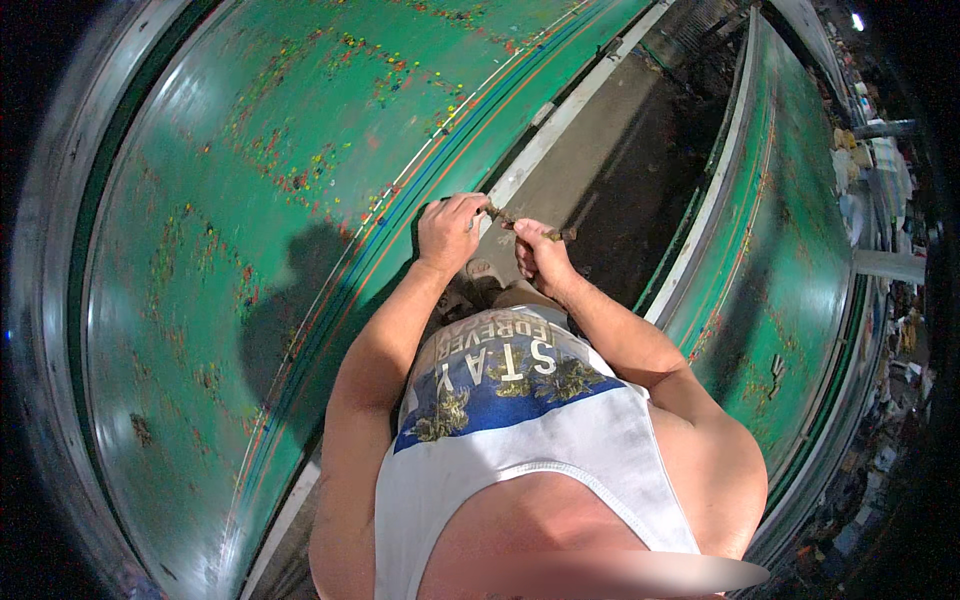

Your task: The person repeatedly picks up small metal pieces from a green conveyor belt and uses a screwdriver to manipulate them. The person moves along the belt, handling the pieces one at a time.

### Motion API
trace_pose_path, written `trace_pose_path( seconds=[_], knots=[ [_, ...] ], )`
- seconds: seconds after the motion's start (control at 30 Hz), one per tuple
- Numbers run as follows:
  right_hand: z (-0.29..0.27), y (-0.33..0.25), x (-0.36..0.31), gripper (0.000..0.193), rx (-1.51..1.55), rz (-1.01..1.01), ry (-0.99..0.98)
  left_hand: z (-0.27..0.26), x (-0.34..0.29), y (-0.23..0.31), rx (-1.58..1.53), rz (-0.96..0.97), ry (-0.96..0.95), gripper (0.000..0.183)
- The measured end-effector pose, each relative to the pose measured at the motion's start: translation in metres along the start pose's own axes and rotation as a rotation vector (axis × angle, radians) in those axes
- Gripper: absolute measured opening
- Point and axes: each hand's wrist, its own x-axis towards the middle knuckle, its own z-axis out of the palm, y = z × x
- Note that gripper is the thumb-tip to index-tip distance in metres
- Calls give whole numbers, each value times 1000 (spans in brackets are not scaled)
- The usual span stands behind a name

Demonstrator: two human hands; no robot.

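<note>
A thin, crusty brown stick-like tool [507, 218] spans the space between my two hands, above the inner edge of the left green table. My right hand [540, 250] is closed round it, and its knobbly end pokes out past the knuckles. My left hand [450, 230] is bent over the table's edge, its fingertips pinched at the tool's other end. What exactly the tool is cannot be made out.
The long green table [300, 130], spotted with coloured paint, fills the left. Another green table [740, 300] runs along the right, with a small forked metal object [777, 372] on it. A floor aisle [590, 150] separates them. Cluttered shelves [905, 320] line the far right.
</note>
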Motion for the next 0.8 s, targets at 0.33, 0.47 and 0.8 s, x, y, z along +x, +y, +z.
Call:
trace_pose_path(
  seconds=[0.33, 0.47, 0.8],
  knots=[
    [-4, -7, 10, 28, 491, 256, -202, 7, 1, -4, 139, -49, -37, 35],
    [-10, 0, 18, 29, 720, 353, -274, 7, 5, -2, 105, -26, -18, 34],
    [-26, 30, 52, 34, -877, -1007, 30, 8, 12, -5, 31, -17, -13, 29]
  ],
)
